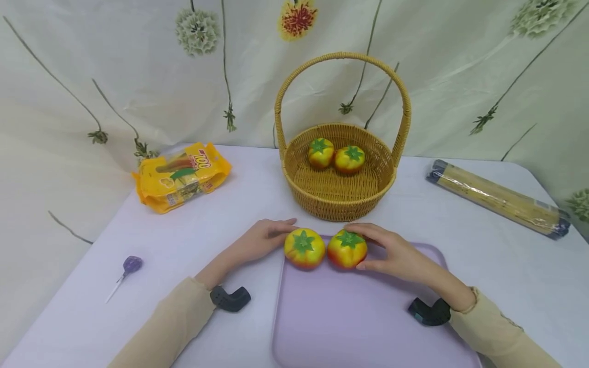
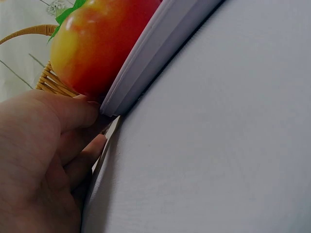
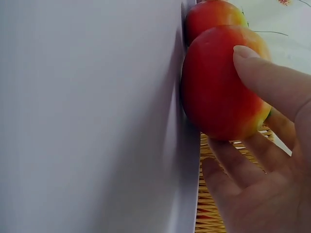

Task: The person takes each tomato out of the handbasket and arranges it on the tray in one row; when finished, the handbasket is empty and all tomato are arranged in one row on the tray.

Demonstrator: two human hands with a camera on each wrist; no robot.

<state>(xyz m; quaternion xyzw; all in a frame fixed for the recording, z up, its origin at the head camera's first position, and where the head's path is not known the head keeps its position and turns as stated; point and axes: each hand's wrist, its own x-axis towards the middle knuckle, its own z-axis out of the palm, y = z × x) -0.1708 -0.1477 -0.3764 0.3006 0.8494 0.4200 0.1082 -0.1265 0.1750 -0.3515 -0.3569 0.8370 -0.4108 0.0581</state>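
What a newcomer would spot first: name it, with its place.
The tall-handled wicker basket probably comes first, at the back of the table, with two yellow-red fruits inside. Next come two matching fruits on the lilac tray near its far edge, between the left hand and right hand. The bright yellow packet at the back left also stands out.

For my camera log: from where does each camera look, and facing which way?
Head: worn on the head, facing forward and down at the tray and basket; left hand, right hand, sleeves show.
Left wrist: worn there, facing the left fruit and tray edge; left hand shows.
Right wrist: worn there, facing the right fruit; right hand shows.
Shared: both wrist views show tray and basket.
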